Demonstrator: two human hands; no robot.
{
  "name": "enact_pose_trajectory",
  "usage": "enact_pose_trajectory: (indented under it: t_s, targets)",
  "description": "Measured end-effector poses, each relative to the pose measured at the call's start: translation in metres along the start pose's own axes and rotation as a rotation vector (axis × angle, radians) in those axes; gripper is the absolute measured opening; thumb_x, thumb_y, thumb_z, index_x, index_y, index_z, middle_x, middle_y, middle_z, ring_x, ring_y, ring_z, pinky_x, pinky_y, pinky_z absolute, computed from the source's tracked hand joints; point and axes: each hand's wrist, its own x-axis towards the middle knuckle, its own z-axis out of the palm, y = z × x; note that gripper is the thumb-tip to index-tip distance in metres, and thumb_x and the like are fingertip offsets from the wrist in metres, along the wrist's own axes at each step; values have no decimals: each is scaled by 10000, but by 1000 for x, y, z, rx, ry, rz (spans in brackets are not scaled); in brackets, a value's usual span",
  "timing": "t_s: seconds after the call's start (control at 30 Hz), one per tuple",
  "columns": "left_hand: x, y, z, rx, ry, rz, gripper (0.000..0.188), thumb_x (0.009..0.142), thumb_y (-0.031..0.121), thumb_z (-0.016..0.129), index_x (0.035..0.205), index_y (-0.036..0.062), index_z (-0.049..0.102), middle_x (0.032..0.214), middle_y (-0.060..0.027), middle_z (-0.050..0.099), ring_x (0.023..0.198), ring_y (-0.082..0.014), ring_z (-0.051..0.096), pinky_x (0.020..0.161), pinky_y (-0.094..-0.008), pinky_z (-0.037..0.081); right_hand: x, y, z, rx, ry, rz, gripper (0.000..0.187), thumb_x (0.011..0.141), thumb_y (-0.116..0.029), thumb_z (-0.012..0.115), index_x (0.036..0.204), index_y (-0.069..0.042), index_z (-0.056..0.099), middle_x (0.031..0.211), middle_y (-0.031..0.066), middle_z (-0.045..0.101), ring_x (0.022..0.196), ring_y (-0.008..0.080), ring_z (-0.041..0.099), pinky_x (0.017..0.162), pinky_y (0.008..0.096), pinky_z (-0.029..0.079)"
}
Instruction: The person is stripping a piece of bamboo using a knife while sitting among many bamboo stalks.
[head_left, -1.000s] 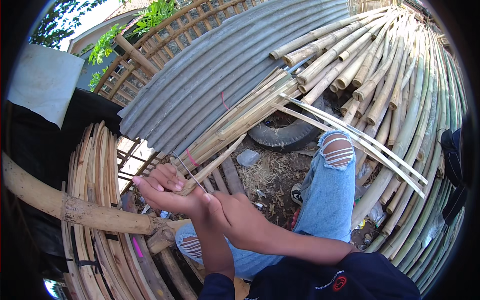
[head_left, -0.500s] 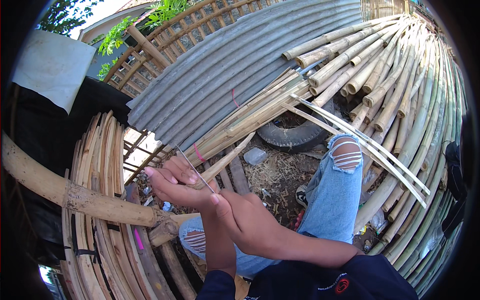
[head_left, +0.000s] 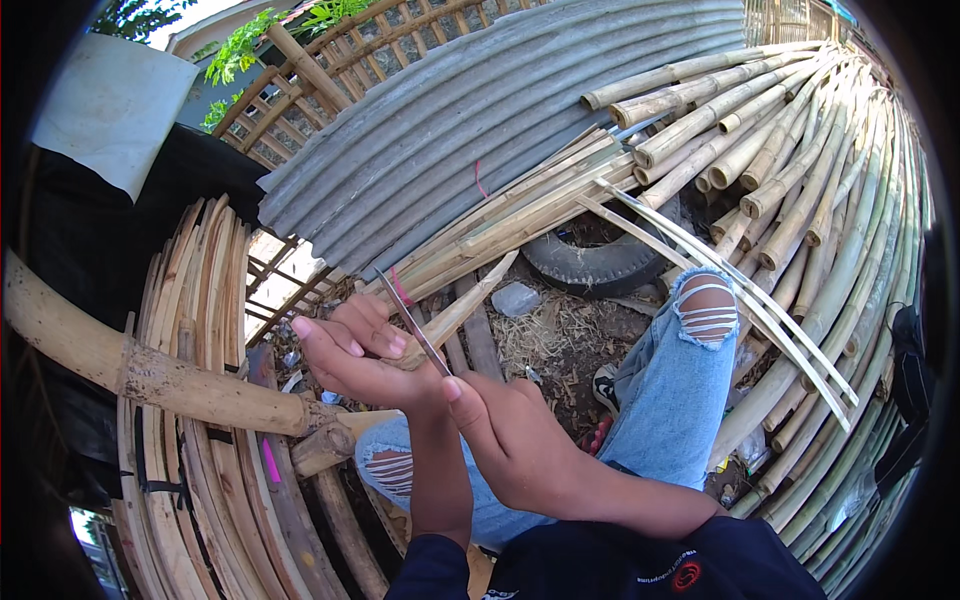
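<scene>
A thin-bladed knife is gripped in my right hand, with the thumb pressed along the end nearest the hand. Its handle is hidden inside the fist. The blade slants up and to the left, passing just beside my left hand. That hand is turned palm up, its thumb stretched out to the left and its fingers loosely bent; I see nothing held in it. Just beyond both hands, a split bamboo piece slants upward, its lower end hidden behind them.
Jeans-clad knees flank the hands. A thick bamboo pole crosses at left over stacked bamboo slats. Ahead lie a bundle of split bamboo, a tyre and corrugated sheeting. Bamboo poles fill the right; pale strips lie near the right knee.
The knife blade has shifted slightly right and turned so that more of its flat side shows. My left fingers have moved a little right and loosened. The view has shifted slightly.
</scene>
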Motion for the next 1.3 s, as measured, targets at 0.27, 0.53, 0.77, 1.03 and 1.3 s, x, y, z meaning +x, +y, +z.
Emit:
enact_pose_trajectory:
  t_s: [0.27, 0.53, 0.77, 1.03, 1.3]
  targets:
    - [-1, 0, 1, 11, -3, 5, 423, 992, 294, 393, 606, 159, 283, 412, 25, 252, 363, -67, 201, 422, -212, 215, 5, 14, 0, -123, -3, 53, 415, 997, -264, 354, 823, 70, 525, 617, 281, 546, 603, 484, 539, 576, 508, 433]
    - [2, -2, -1, 0, -20, 19, 425, 993, 307, 394, 610, 155, 289, 417, 27, 264, 370, -66, 201, 421, -214, 208, 2, 15, 4, 5, 5, 30, 402, 1010, -258, 339, 804, 45, 507, 588, 221, 480, 548, 393, 506, 536, 421, 387]
    - [3, -2, 0, 56, 15, 51, 420, 991, 306, 391, 613, 157, 284, 433, 26, 249, 392, -71, 202, 430, -225, 215, 7, 18, 5, -91, 14, 16, 414, 1008, -270, 332, 812, 48, 512, 609, 241, 499, 596, 447, 510, 552, 447, 398]
    - [1, 0, -2, 61, 16, -30, 446, 995, 310, 379, 595, 155, 258, 445, 20, 231, 413, -79, 204, 463, -235, 237, 2, 22, 8, -226, 35, 28, 358, 998, -240, 360, 814, 28, 508, 653, 252, 517, 616, 460, 494, 576, 493, 389]
    - [7, -10, -5, 20, -15, 20, 459, 993, 296, 388, 580, 160, 243, 435, 24, 234, 410, -74, 204, 463, -229, 226, 8, 54, 6, -225, 68, 75, 344, 998, -218, 367, 817, 37, 510, 610, 243, 503, 578, 450, 496, 551, 504, 371]
